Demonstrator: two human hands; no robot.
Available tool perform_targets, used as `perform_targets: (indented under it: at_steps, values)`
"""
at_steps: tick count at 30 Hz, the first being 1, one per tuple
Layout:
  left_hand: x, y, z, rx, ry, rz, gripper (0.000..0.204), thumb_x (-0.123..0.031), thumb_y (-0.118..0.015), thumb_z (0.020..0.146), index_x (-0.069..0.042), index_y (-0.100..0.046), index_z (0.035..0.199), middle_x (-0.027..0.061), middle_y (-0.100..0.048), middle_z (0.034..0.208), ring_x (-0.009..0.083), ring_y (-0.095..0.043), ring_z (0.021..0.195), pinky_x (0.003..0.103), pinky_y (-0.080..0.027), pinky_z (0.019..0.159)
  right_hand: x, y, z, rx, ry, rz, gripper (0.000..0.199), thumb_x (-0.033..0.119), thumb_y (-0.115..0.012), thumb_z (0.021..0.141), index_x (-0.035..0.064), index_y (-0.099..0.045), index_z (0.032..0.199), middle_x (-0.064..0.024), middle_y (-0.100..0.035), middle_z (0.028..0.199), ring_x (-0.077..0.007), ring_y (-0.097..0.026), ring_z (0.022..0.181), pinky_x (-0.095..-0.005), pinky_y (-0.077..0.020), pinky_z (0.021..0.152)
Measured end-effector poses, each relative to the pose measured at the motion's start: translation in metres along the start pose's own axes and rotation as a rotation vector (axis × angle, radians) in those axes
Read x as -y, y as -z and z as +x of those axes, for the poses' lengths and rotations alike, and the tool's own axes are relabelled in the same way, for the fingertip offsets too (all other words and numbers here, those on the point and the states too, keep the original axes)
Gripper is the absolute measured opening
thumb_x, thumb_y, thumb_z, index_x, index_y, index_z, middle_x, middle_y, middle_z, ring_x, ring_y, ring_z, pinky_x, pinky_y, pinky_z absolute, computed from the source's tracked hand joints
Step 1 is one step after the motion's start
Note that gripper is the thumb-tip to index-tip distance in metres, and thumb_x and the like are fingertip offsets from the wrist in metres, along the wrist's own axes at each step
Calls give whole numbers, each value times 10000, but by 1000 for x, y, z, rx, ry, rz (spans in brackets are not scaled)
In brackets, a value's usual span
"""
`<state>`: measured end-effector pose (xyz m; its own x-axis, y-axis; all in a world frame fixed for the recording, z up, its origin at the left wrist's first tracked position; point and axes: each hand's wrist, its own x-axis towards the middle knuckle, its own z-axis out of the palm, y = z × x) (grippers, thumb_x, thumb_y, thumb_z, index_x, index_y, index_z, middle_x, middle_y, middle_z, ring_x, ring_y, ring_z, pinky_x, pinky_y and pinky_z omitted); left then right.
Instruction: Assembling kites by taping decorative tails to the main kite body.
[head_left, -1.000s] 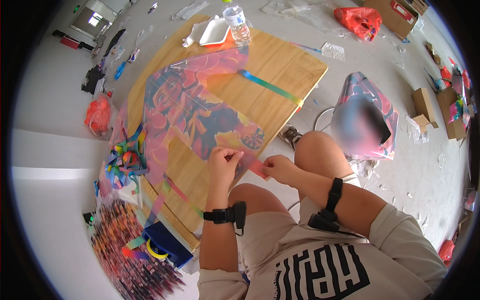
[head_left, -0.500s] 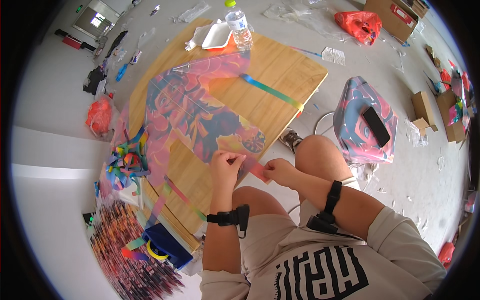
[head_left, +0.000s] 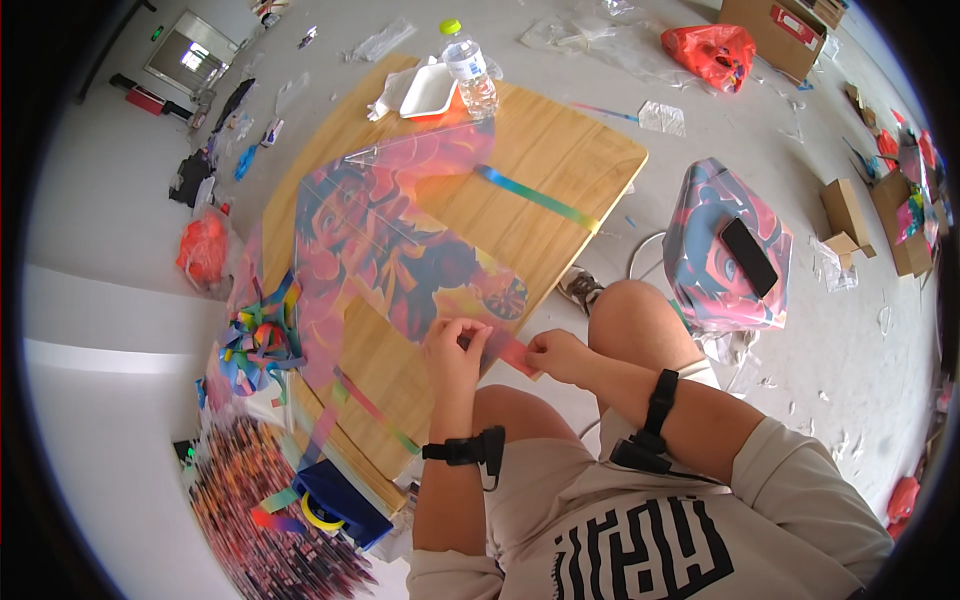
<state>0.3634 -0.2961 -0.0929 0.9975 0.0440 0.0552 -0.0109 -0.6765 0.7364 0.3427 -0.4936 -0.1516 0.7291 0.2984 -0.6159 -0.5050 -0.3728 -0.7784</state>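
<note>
A thin kite (head_left: pixel 400 240) printed in pink, blue and yellow lies over the wooden table (head_left: pixel 560 120), with fine rods across it. My left hand (head_left: pixel 456 350) is closed in a pinch at its near tip, where a red ribbon (head_left: pixel 514 354) meets it; the fingers partly hide the join. Just to the right, my right hand (head_left: pixel 560 357) pinches the ribbon's other end near the table's edge. A blue-to-yellow ribbon (head_left: pixel 540 193) runs across the table from the kite's right part. Another ribbon (head_left: pixel 375 408) trails along the near left.
A water bottle (head_left: pixel 470 75) and a white tray (head_left: pixel 430 92) stand at the far side. A phone (head_left: pixel 749 257) rests on a printed-covered stool (head_left: pixel 700 270) at right. Left are bunched ribbons (head_left: pixel 262 340), a blue tape dispenser (head_left: pixel 345 500) and stacked printed pieces (head_left: pixel 260 490).
The view has shifted slightly, so the table and my hands appear a little lower. Both hands keep their pinch, with the red ribbon still between them.
</note>
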Motion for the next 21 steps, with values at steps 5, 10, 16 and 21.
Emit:
perform_targets:
  at_steps: [5, 10, 16, 21]
  values:
    - [6, -2, -5, -106, -8, 171, 263, -243, -772, 855, -150, -660, 1074, -13, -603, 888, 207, -587, 889, 429, -373, 880, -4, -1, 4, -8, 1, -33, 274, 315, -671, 886, 78, -747, 1001, -75, -730, 845, -190, -655, 688, -357, -522, 606]
    - [21, -3, 4, -116, 79, 164, 295, -192, -678, 919, -140, -597, 1198, 19, -635, 1007, 240, -600, 973, 489, -371, 906, -3, -3, 0, -15, 52, -3, 267, 304, -684, 881, 70, -741, 997, -82, -733, 853, -179, -662, 713, -330, -526, 659]
    - [1, -2, -19, 2, -239, 414, 359, -117, -566, 940, -108, -580, 1299, 101, -606, 1315, 285, -553, 1229, 563, -364, 1022, 5, -3, -9, 110, 85, 141, 363, 254, -665, 903, -3, -671, 1159, -94, -744, 966, -155, -689, 893, -289, -518, 800]
    - [4, -18, -62, 125, -444, 737, 631, -137, -604, 880, -65, -452, 1487, 168, -456, 1524, 313, -402, 1432, 544, -336, 1098, 7, -5, -18, -29, 172, -10, 647, 502, -683, 889, -36, -638, 1246, -200, -720, 1093, -286, -699, 1026, -352, -544, 867]
